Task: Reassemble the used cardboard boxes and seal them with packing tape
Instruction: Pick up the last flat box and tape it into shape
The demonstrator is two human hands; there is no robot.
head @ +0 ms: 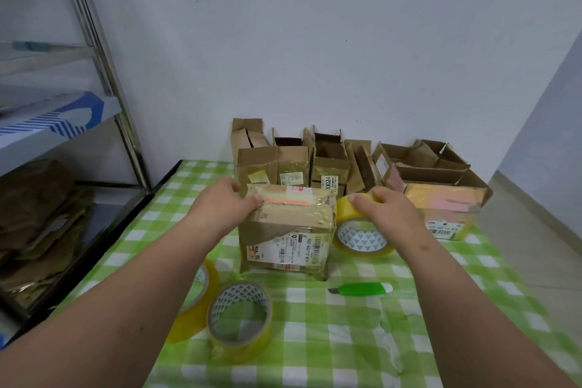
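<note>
A used cardboard box [285, 239] with shipping labels and old tape stands closed in the middle of the table. My left hand [225, 205] holds its top left edge, thumb pressing on the top face. Just right of the box, my right hand [389, 209] grips a roll of yellowish packing tape [360, 238] that is held upright against the box's right side. A stretch of tape lies across the box top between the two hands.
Two more tape rolls [241, 321] [196, 302] lie at the front left on the green checked tablecloth [346, 340]. A green utility knife [362, 289] lies in front of the box. Several open cardboard boxes [327, 164] line the wall; a metal shelf [63, 123] stands left.
</note>
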